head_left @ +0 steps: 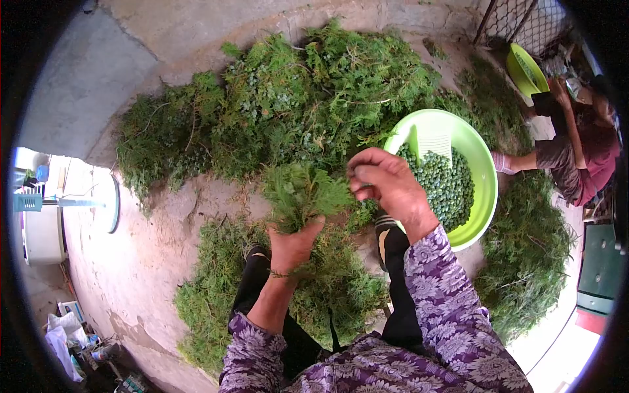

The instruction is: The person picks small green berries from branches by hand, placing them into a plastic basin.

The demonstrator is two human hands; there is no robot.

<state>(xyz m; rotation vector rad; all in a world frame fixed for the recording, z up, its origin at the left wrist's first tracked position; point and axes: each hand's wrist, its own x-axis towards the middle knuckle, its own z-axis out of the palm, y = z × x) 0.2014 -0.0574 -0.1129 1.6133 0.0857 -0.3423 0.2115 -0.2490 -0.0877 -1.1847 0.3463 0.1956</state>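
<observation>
My left hand [295, 245] is wrapped round a bunch of green sprigs [304, 193], whose feathery tips fan out above the fingers. Just right of the bunch is my right hand [390, 180], its fingers curled with thumb and fingertips close together; whatever is between them is too small to make out. Partly behind my right hand stands a light green basin [486, 190] with a ribbed panel inside, holding a heap of small round green berries [445, 187].
A large pile of leafy branches [282, 98] lies ahead, with more branches [341, 288] around my legs and others [524, 255] at the right. A seated person [590, 150] is at the right near another green basin [526, 71]. A fan base [113, 204] stands left.
</observation>
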